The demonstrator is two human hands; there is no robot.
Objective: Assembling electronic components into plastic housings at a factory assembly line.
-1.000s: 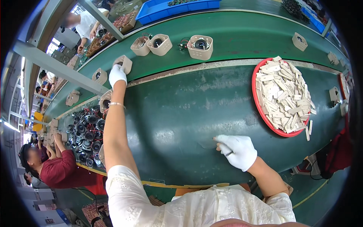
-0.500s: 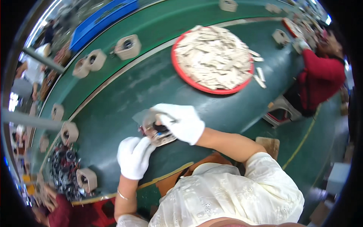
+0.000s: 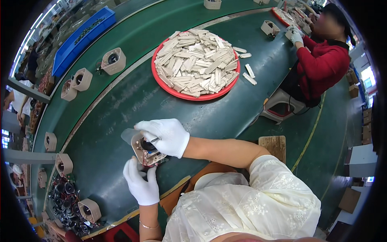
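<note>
A beige plastic housing (image 3: 138, 152) with a round black speaker (image 3: 147, 144) and red wires lies open side up on the table close to me. My left hand (image 3: 141, 182), in a white glove, grips its near edge between thumb and fingers. My right hand (image 3: 168, 138), also gloved, reaches over the far right side with its fingers closed; a thin dark tool (image 3: 154, 140) sticks out between them, its kind unclear. A translucent sheet (image 3: 128, 136) stands out past the housing's far left edge, by my right fingertips. The right palm hides part of the housing.
A red round tray (image 3: 205, 97) heaped with off-white strips stands ahead, several loose strips (image 3: 249, 71) beside it. Speakers with wires (image 3: 66, 203) pile up at the left. More housings (image 3: 113, 61) line the green belt, near a blue bin (image 3: 60, 60). A co-worker in red (image 3: 322, 66) sits at right.
The view has shifted, so the scene sits farther left. The housing has turned and my left fingers have moved to its near edge. The right hand stays over it.
</note>
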